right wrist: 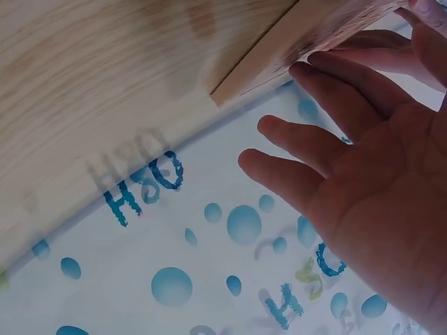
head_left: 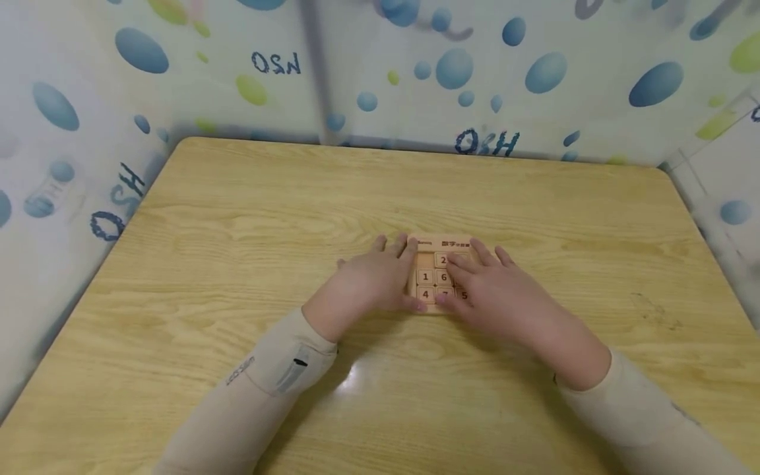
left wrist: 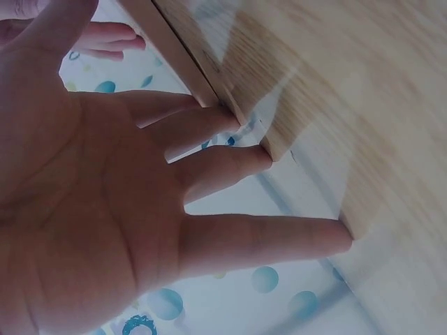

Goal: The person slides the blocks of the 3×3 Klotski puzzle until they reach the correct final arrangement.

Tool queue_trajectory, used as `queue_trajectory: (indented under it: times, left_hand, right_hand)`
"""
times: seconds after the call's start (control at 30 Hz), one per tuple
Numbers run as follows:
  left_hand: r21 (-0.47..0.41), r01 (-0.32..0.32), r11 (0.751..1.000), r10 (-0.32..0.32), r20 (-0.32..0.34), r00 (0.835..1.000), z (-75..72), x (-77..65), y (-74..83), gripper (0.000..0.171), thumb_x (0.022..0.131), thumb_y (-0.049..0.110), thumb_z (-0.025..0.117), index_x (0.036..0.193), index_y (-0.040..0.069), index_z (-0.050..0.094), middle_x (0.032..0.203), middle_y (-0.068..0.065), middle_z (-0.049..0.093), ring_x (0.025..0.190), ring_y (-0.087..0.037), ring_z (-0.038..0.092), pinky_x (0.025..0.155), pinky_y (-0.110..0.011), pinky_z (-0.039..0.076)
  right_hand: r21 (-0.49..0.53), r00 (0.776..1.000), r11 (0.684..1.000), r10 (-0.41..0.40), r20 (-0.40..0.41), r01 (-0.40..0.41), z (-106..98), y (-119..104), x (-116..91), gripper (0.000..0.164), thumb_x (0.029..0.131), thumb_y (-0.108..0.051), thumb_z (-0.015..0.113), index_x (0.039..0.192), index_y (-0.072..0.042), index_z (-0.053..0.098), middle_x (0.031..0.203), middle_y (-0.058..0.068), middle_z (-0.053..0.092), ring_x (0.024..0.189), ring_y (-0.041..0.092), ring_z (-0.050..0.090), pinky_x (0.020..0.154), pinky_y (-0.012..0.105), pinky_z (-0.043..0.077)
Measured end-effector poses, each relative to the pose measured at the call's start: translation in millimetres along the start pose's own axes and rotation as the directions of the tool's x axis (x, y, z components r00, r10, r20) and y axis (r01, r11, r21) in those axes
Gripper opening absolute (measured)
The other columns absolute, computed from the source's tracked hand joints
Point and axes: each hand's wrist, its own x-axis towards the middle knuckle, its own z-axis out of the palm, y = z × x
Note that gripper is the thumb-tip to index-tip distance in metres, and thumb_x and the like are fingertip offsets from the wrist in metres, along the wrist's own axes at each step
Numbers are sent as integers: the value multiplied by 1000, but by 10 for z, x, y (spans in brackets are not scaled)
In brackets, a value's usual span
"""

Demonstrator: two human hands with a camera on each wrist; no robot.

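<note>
A small wooden number sliding puzzle (head_left: 436, 243) lies flat on the table, its square tiles printed with black digits. The upper left slot of its grid has no tile; beside that slot is the tile marked 2 (head_left: 442, 260). My left hand (head_left: 377, 277) rests along the puzzle's left side, thumb at the near left corner, and in the left wrist view its straight fingers (left wrist: 230, 241) reach the tabletop. Over the right-hand tiles lies my right hand (head_left: 501, 293), fingertips and thumb touching them and covering part of that column. Its fingers (right wrist: 286, 178) are extended in the right wrist view.
The wood-grain table (head_left: 285, 211) spreads around the puzzle on all sides. Behind and beside it stand walls (head_left: 392, 99) with blue and green bubble patterns and H2O lettering. A faint dark mark (head_left: 656, 313) shows on the tabletop at the right.
</note>
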Motion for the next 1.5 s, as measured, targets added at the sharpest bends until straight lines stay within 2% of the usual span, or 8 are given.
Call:
queue_trajectory:
  times: [0.23, 0.43, 0.7, 0.97, 1.17, 1.3, 1.5]
  left_hand:
    - [7, 0, 1000, 0, 8, 1000, 13, 20, 5, 122, 87, 73, 72, 173, 21, 4, 182, -3, 1, 168, -38, 2, 110, -91, 27]
    - [18, 0, 1000, 0, 6, 1000, 7, 12, 5, 119, 89, 70, 72, 174, 21, 4, 182, -3, 1, 168, -38, 3, 109, -91, 28]
    - [31, 7, 999, -7, 6, 1000, 0, -10, 0, 117, 91, 70, 70, 173, 21, 4, 182, -3, 1, 168, -38, 3, 109, -91, 28]
    - [19, 17, 1000, -18, 32, 999, -6, 32, 19, 110, 96, 61, 70, 174, 21, 4, 183, -2, 0, 169, -35, 1, 110, -91, 26]
    - [17, 14, 1000, -15, 39, 999, -23, 25, 9, 109, 96, 67, 66, 174, 21, 5, 183, -1, 2, 169, -35, 2, 110, -91, 28]
    - [16, 15, 1000, -15, 32, 999, -25, 17, 10, 110, 95, 66, 68, 174, 20, 5, 183, -2, 2, 169, -36, 2, 110, -91, 28]
    - [31, 16, 999, -16, 10, 1000, -25, -3, 34, 116, 92, 67, 72, 174, 20, 6, 182, -3, 3, 169, -37, 4, 110, -90, 28]
  right_hand:
    - [9, 998, 998, -66, -11, 66, 40, -83, -14, 71, 109, -54, 52, 161, -5, 46, 169, 13, 44, 162, 49, 24, 130, 69, 25]
    - [5, 991, 992, -129, -21, 129, 52, -201, -64, 74, 108, -59, 50, 160, -6, 48, 169, 11, 43, 161, 53, 21, 132, 66, 23]
    - [19, 995, 995, -96, 18, 96, 46, -294, -73, 77, 108, -62, 48, 159, -5, 48, 169, 11, 42, 161, 55, 16, 133, 66, 19]
    - [44, 996, 996, -79, 32, 78, 53, -184, 101, 77, 109, -61, 45, 162, -5, 44, 171, 11, 41, 162, 54, 14, 134, 65, 17]
    - [76, 995, 994, -83, 51, 79, 10, -118, 209, 76, 110, -59, 46, 164, -7, 39, 173, 10, 36, 164, 53, 10, 133, 67, 17]
    - [59, 994, 993, -101, 50, 98, -1, -130, 148, 75, 110, -59, 46, 163, -6, 42, 172, 11, 38, 163, 54, 13, 132, 68, 20]
    - [30, 990, 993, -118, 75, 116, 18, -230, -95, 77, 109, -63, 44, 160, -5, 47, 170, 12, 41, 160, 56, 20, 130, 69, 25]
